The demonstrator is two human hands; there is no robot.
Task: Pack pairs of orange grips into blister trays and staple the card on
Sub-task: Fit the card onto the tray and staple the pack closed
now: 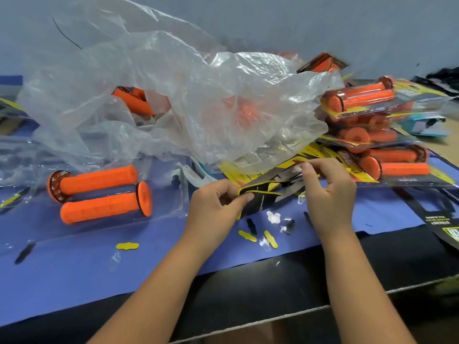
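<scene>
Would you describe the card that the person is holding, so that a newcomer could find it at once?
Start at the big crumpled clear plastic bag in the middle of the blue mat. Just below its right edge, the left hand and right hand pinch a black card with a yellow border. Unlike the flat cards behind it, it is lifted and bent.

No legible txt on cards (263,197)
</scene>
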